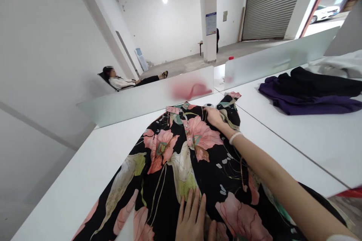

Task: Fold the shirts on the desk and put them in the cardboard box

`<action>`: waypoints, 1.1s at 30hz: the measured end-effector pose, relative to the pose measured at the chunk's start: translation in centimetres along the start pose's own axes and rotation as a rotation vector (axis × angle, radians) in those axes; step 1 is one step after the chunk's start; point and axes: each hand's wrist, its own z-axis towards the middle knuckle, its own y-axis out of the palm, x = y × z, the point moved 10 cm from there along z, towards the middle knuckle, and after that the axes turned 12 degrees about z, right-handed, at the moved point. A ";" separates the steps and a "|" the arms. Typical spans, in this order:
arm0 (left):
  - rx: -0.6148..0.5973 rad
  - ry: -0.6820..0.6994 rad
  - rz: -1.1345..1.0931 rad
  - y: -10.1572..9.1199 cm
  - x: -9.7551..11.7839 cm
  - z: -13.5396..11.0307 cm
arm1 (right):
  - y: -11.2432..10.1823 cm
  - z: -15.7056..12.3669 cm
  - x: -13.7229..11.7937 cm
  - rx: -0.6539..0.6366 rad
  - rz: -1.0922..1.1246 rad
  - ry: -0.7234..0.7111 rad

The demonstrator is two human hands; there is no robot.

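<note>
A black floral shirt [161,173] with pink flowers, a collar and a buttoned front lies spread on the white table, its collar end pointing away from me. My left hand [191,216] rests flat on the lower front, fingers stretched out. Up at the right shoulder, my right hand [215,117] has its fingers bent and closed on the cloth, though the fingertips are partly hidden. Just beyond that hand, one sleeve [230,109] lies bunched, its cuff toward the divider. The opposite sleeve runs down the left side.
A frosted divider [135,99] edges the table [68,180] at the back, with a blurred red shape behind it. Dark purple and black clothes [308,92] lie at the right, near pale cloth [342,64]. Beyond the divider, a person [121,82] reclines in a chair.
</note>
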 end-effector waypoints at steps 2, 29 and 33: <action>0.002 -0.009 -0.021 0.1 0.0 -0.2 | -2.5 0.8 5.4 0.027 -0.074 0.101; -0.049 0.156 -0.047 -1.4 0.2 1.3 | -19.4 -19.8 25.3 0.026 -0.478 0.335; -0.140 0.116 -0.087 -1.2 0.3 1.0 | -18.0 -18.9 25.4 -0.016 -0.419 0.436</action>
